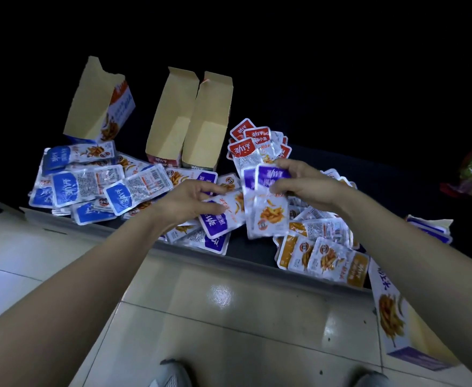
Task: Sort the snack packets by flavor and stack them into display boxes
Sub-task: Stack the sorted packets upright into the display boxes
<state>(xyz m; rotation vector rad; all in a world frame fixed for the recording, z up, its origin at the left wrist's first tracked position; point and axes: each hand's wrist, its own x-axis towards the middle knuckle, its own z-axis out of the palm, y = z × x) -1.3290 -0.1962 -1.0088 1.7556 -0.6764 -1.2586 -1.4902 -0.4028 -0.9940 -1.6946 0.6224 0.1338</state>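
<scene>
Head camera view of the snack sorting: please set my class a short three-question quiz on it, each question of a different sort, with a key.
1. True or false: the red packets lie to the left of the blue packets.
2. The held packets in the right hand are: A red; B purple; C yellow.
3. Fill in: ___ open display boxes stand behind the piles.
Key: 1 false; 2 B; 3 three.
</scene>
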